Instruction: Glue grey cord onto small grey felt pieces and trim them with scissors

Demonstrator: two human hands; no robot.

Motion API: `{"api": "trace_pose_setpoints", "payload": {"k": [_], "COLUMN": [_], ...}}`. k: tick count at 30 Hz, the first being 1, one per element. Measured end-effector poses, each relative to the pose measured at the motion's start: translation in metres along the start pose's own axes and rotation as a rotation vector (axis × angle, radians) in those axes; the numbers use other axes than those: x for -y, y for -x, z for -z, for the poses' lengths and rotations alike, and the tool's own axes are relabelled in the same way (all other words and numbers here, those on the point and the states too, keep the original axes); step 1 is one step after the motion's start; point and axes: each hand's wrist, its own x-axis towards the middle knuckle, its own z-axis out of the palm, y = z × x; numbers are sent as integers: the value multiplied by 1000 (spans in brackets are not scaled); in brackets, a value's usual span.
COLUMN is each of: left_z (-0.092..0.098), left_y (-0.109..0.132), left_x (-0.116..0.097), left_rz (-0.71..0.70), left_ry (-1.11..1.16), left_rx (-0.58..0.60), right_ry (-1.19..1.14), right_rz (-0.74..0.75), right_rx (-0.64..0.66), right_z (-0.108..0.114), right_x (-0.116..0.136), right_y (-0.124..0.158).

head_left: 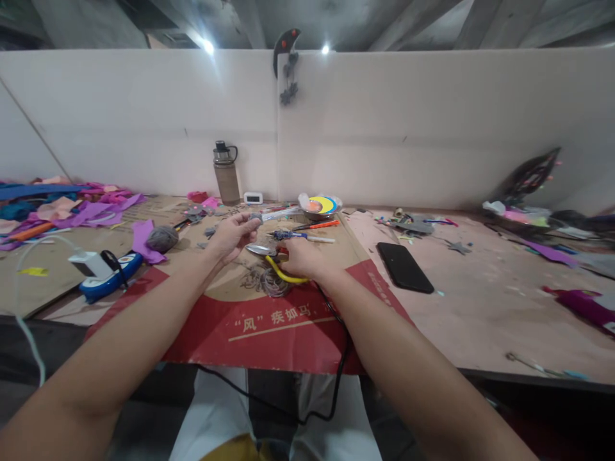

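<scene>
My left hand (232,235) is closed in a pinch over the middle of the table, with a small grey piece (257,218), perhaps yarn or felt, at its fingertips. To its right, my right hand (300,257) is closed on a pair of scissors (287,274) with yellow handles. Their silvery blades point left, below my left fingertips. Loose grey yarn (273,282) lies heaped just under the handles. Beyond my right hand are a dark blue tool (288,235) and a pen (321,239). A ball of grey yarn (162,238) rests left of my left forearm.
A red printed sheet (288,339) covers the table's front edge, crossed by a black cable (346,346). A phone (405,267) lies at right. Behind stand a bottle (226,176) and a bowl (312,214). Purple felt (103,214) and a blue power strip (110,282) are at left.
</scene>
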Motion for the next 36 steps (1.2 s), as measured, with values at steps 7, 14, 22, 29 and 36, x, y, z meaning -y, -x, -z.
{"api": "trace_pose_setpoints", "payload": {"k": [7, 14, 22, 29, 36], "left_z": [-5, -10, -10, -8, -11], "left_y": [4, 8, 11, 8, 9], "left_x": [5, 6, 7, 15, 12], "left_rz": [-108, -136, -125, -125, -78], "left_ry": [-161, -279, -352, -393, -272], "left_rx": [-55, -22, 7, 33, 29], "right_ry": [-157, -801, -732, -491, -809], "right_rz": [-49, 9, 42, 47, -155], "right_rx": [-203, -501, -440, -465, -462], "right_z": [15, 12, 12, 6, 7], "right_x": [16, 20, 18, 14, 11], "right_y": [5, -2, -2, -4, -7]}}
